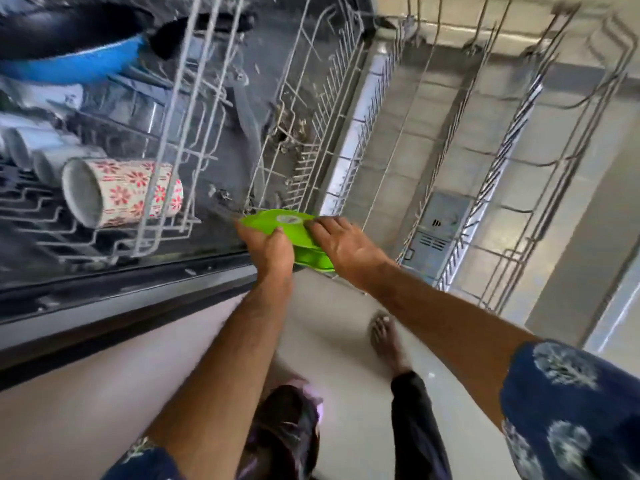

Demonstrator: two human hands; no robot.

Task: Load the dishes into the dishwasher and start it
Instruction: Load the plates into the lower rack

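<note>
Green plate (298,233) is gripped by left hand (268,245) and steadied under flat-fingered right hand (341,244) at frame centre; it should be stood upright between lower rack (311,140) tines.

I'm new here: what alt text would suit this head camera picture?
Two bare hands, left hand and right hand, hold a bright green plastic plate at the near edge of a pulled-out grey wire lower rack. A red-flowered white ceramic mug lies in the upper rack.
</note>
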